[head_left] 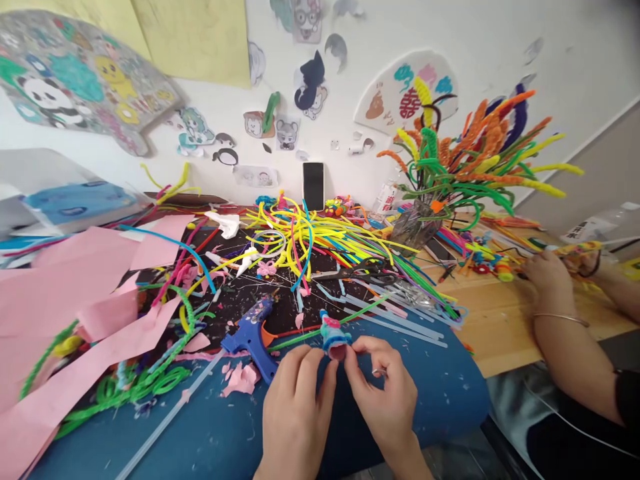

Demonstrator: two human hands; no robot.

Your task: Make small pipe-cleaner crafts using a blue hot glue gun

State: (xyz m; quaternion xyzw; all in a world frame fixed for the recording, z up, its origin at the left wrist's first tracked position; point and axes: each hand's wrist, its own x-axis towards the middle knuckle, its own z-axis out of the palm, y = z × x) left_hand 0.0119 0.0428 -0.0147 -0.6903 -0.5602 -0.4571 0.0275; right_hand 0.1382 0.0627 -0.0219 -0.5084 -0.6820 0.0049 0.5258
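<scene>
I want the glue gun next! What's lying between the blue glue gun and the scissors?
In the head view, between the blue glue gun and the scissors lie clear glue sticks and scraps on the black mat.

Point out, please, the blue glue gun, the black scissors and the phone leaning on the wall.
Blue glue gun (pixel 250 333): head view, on its body.
Black scissors (pixel 367 270): head view, on the handles.
Phone (pixel 313 186): head view, mid-screen.

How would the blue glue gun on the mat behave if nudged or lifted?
The blue glue gun lies on its side among pipe-cleaner scraps, so it likely slides rather than rolls. Its rigid body should lift as one stiff piece, probably light. The nozzle end looks tilted up, so it may rock. Both hands, left hand and right hand, pinch a small fuzzy piece nearby.
</scene>
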